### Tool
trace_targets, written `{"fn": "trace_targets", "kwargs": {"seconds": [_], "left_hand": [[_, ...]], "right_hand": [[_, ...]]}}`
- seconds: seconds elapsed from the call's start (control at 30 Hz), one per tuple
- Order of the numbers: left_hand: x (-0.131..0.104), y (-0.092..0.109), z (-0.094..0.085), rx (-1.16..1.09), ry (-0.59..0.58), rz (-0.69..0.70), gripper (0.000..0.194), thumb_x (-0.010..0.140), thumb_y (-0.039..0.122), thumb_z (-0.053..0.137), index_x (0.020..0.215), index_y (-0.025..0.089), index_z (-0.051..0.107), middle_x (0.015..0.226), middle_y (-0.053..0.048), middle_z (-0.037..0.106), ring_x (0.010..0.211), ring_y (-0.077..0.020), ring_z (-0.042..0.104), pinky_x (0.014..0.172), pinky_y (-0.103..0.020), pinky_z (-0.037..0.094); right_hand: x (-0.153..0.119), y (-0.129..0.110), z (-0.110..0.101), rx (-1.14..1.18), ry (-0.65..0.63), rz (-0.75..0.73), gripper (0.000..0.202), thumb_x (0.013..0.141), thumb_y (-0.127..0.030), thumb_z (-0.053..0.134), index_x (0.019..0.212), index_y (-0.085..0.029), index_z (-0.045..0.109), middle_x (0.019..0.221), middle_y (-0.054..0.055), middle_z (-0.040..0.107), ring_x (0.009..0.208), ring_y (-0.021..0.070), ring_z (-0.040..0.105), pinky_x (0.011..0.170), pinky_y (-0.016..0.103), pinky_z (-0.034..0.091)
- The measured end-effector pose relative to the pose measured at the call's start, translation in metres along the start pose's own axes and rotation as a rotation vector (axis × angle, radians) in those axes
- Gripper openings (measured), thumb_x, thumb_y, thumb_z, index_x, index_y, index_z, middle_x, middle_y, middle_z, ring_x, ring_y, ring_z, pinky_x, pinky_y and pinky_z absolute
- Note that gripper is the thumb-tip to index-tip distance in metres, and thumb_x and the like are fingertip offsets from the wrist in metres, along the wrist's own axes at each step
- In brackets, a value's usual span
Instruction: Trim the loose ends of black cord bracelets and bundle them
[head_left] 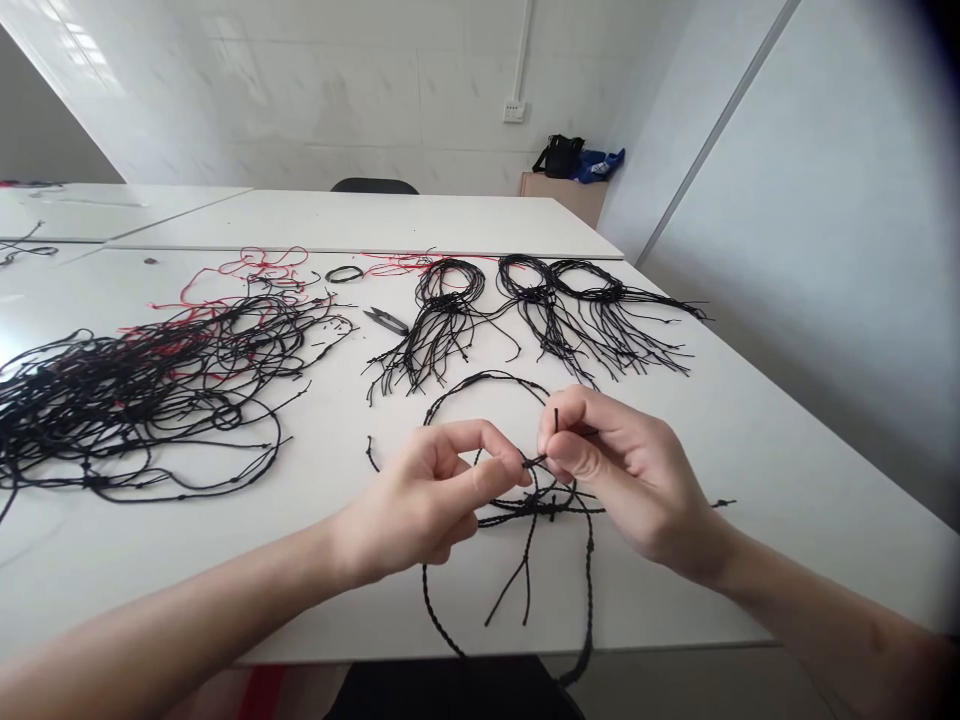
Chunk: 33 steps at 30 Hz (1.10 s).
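Note:
Between my two hands runs a thin black braided cord [534, 462], pinched at close-by spots. My left hand [442, 490] is closed, thumb and forefinger pressed together on it. My right hand [626, 470] is closed too, and a short cord end sticks up between its thumb and forefinger. Below them a black cord loop [589, 580] hangs past the table's front edge, with two loose ends dangling near its middle. More black cord [487, 378] lies curved on the table behind my hands. The exact knot at my fingertips is partly hidden.
A tangled heap of black cords [150, 370] with red threads [270, 265] covers the left. Behind my hands lie black thread snips [386, 321], a small black ring [344, 274] and three looped cord bundles [450, 300]. The white table [750, 430] ends near the right wall.

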<state>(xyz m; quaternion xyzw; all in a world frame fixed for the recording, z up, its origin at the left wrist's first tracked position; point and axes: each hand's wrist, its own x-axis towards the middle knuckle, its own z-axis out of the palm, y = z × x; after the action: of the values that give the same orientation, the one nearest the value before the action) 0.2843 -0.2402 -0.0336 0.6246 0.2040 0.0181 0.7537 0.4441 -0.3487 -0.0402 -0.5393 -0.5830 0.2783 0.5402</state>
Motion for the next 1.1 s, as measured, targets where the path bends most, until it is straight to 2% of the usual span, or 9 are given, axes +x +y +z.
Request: {"fn": "trace_targets", "kwargs": {"seconds": [0.13, 0.23, 0.3, 0.37, 0.5, 0.63, 0.93, 1.03, 1.1], "left_hand": [[0.0007, 0.0029, -0.0026, -0.006, -0.098, 0.048, 0.021, 0.089, 0.039, 0.052, 0.079, 0.02, 0.05, 0.044, 0.012, 0.022, 0.037, -0.0036, 0.015, 0.034, -0.014, 0.016], [0.0022, 0.0067, -0.0059, 0.057, -0.13, 0.062, 0.017, 0.087, 0.027, 0.053, 0.073, 0.017, 0.05, 0.053, 0.007, 0.036, 0.042, -0.0036, 0.031, 0.04, -0.015, 0.026], [0.0022, 0.0084, -0.0064, 0.023, -0.119, 0.039, 0.016, 0.083, 0.021, 0.053, 0.069, 0.016, 0.049, 0.058, 0.005, 0.04, 0.047, -0.004, 0.037, 0.044, -0.016, 0.032], [0.0013, 0.0092, -0.0052, -0.07, -0.105, -0.007, 0.014, 0.081, 0.019, 0.051, 0.068, 0.017, 0.047, 0.054, 0.006, 0.037, 0.043, -0.0031, 0.032, 0.041, -0.015, 0.029], [-0.0011, 0.0084, -0.0016, -0.189, -0.076, -0.11, 0.012, 0.079, 0.022, 0.051, 0.069, 0.019, 0.046, 0.046, 0.01, 0.023, 0.035, -0.002, 0.013, 0.031, -0.012, 0.01], [-0.002, 0.0057, -0.0003, -0.223, -0.059, -0.11, 0.014, 0.082, 0.025, 0.052, 0.07, 0.02, 0.048, 0.046, 0.011, 0.02, 0.034, -0.002, 0.011, 0.029, -0.01, 0.01], [0.0011, 0.0064, -0.0039, -0.248, -0.1, -0.187, 0.019, 0.089, 0.039, 0.053, 0.08, 0.023, 0.047, 0.049, 0.012, 0.019, 0.036, -0.0024, 0.008, 0.028, -0.008, 0.011], [0.0026, 0.0053, -0.0036, -0.223, -0.123, -0.153, 0.023, 0.09, 0.043, 0.053, 0.082, 0.023, 0.047, 0.049, 0.012, 0.018, 0.036, -0.0024, 0.009, 0.029, -0.008, 0.011], [0.0033, 0.004, -0.0034, -0.206, -0.134, -0.12, 0.023, 0.089, 0.041, 0.055, 0.08, 0.022, 0.046, 0.048, 0.012, 0.018, 0.035, -0.0022, 0.01, 0.029, -0.008, 0.012]], "right_hand": [[-0.0012, -0.0035, 0.0027, 0.128, -0.015, 0.06, 0.024, 0.094, -0.034, 0.052, 0.075, -0.019, 0.049, 0.067, -0.001, 0.045, 0.059, 0.0109, 0.042, 0.052, 0.025, 0.037], [-0.0012, -0.0058, 0.0043, 0.034, -0.048, 0.054, 0.021, 0.092, -0.028, 0.052, 0.073, -0.019, 0.049, 0.063, -0.002, 0.043, 0.055, 0.0103, 0.039, 0.049, 0.024, 0.034], [-0.001, -0.0063, 0.0054, -0.014, -0.062, 0.04, 0.019, 0.092, -0.025, 0.051, 0.074, -0.019, 0.05, 0.063, -0.002, 0.044, 0.056, 0.0103, 0.039, 0.049, 0.024, 0.033], [-0.0006, -0.006, 0.0063, -0.017, -0.067, 0.048, 0.018, 0.093, -0.025, 0.05, 0.076, -0.019, 0.052, 0.065, -0.002, 0.046, 0.057, 0.0103, 0.039, 0.049, 0.024, 0.033], [0.0003, -0.0048, 0.0069, -0.021, -0.065, 0.04, 0.018, 0.094, -0.025, 0.05, 0.076, -0.019, 0.053, 0.066, -0.002, 0.047, 0.056, 0.0098, 0.038, 0.048, 0.024, 0.031], [0.0005, -0.0041, 0.006, -0.005, -0.069, 0.022, 0.018, 0.094, -0.022, 0.05, 0.076, -0.02, 0.052, 0.067, -0.003, 0.048, 0.058, 0.0095, 0.039, 0.049, 0.024, 0.031], [0.003, -0.004, 0.0031, -0.016, -0.031, -0.017, 0.02, 0.091, -0.019, 0.052, 0.072, -0.02, 0.05, 0.066, -0.003, 0.047, 0.058, 0.0095, 0.041, 0.05, 0.024, 0.032], [0.0031, -0.0035, 0.0018, -0.029, -0.03, -0.017, 0.02, 0.092, -0.019, 0.051, 0.072, -0.019, 0.049, 0.066, -0.003, 0.045, 0.058, 0.0092, 0.039, 0.049, 0.024, 0.031], [0.0021, -0.0032, 0.001, -0.053, -0.025, -0.035, 0.02, 0.092, -0.019, 0.051, 0.072, -0.019, 0.049, 0.066, -0.003, 0.044, 0.059, 0.0092, 0.038, 0.05, 0.025, 0.031]]}}
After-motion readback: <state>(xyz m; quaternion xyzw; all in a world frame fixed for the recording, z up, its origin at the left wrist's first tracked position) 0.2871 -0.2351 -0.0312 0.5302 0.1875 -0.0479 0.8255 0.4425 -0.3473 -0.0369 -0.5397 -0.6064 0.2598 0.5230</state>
